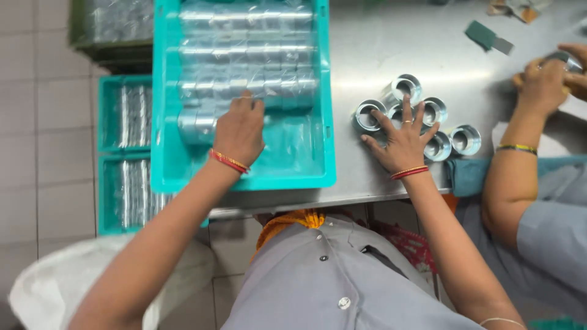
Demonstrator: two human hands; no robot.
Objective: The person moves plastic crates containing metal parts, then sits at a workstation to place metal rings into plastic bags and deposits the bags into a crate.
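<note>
My left hand reaches into a teal plastic tray lined with clear film, its fingers resting on the lowest row of shiny metal rings packed there. My right hand lies spread, fingers apart, on a loose cluster of short metal rings standing on the steel table. Its fingertips touch the rings in the middle of the cluster; none is lifted.
A co-worker's arm and hands at the right hold a metal ring. Two more teal trays of metal parts stand on the floor at the left, beside a white sack. A green pad lies at the table's far side.
</note>
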